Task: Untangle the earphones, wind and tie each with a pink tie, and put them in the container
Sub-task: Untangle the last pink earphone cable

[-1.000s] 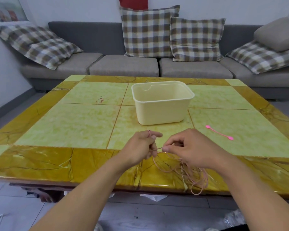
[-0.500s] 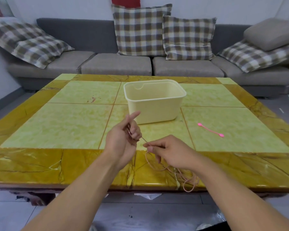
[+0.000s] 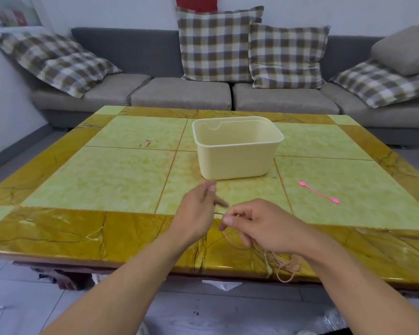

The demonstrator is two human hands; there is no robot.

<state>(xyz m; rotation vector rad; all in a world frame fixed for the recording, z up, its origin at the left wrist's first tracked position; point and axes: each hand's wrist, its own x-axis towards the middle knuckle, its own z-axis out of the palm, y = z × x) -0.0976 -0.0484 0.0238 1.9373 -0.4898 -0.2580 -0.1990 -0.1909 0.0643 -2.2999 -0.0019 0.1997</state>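
A thin pink earphone cord (image 3: 284, 268) lies in loose loops at the table's near edge, partly over the rim. My left hand (image 3: 198, 213) pinches one end of the cord between thumb and forefinger, raised in front of the container. My right hand (image 3: 256, 226) pinches the same cord a little lower and to the right, the rest trailing under its palm. The cream plastic container (image 3: 237, 163) stands open and looks empty at mid-table. A pink tie (image 3: 319, 192) lies flat on the tile to the right of it.
The table (image 3: 102, 175) has green tiles and a yellow marble border. A grey sofa (image 3: 179, 97) with checked cushions runs behind it. White scraps lie on the floor under the near edge.
My left hand has kept the cord end pinched and stayed raised near the container. My right hand slid along the cord, drawing it taut between both hands. The view has shifted slightly.
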